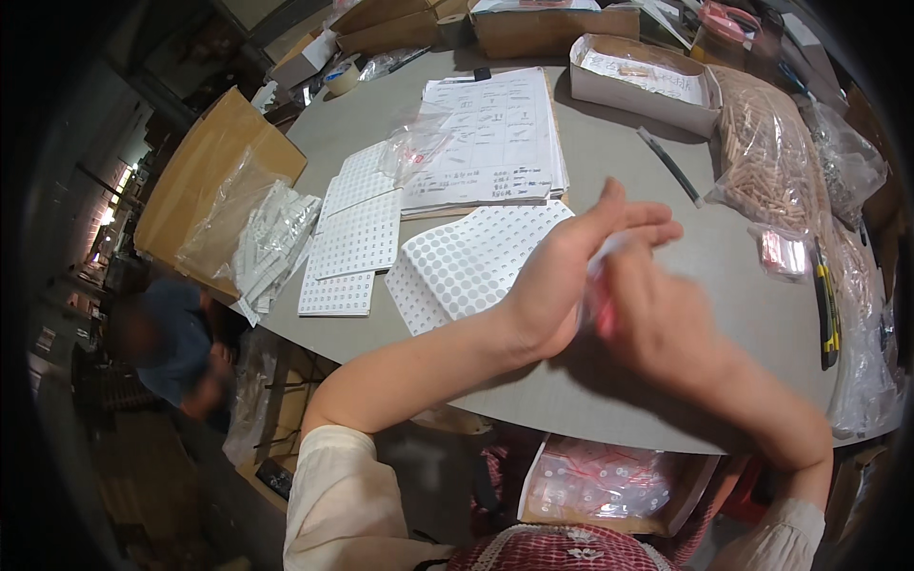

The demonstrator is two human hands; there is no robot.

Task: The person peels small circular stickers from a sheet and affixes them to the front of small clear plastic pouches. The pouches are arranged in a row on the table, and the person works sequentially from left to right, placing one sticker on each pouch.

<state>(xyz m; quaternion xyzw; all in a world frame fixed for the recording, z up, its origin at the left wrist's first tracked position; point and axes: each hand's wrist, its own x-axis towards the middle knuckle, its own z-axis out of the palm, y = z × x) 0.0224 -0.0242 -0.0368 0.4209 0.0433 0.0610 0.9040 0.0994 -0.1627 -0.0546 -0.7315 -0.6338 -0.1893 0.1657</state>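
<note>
My left hand (560, 276) is over the middle of the table, its fingers stretched out to the upper right and its palm turned toward my other hand. Between the two hands is a small clear plastic bag (598, 255) with a red patch, mostly hidden by them. My right hand (657, 309), slightly smeared by motion, has its fingers curled and pressed onto the bag against my left palm. Sheets of round white stickers (452, 262) lie just left of my left hand, partly beneath it.
Printed papers (490, 124) lie behind the stickers. White label sheets (357, 228) and a bag of white strips (271, 243) are at left. A big bag of wooden dowels (766, 152), a black pen (669, 167) and a yellow-black cutter (824, 305) are right. An open box of small bags (600, 481) sits below the table edge. A person (176, 343) is at far left.
</note>
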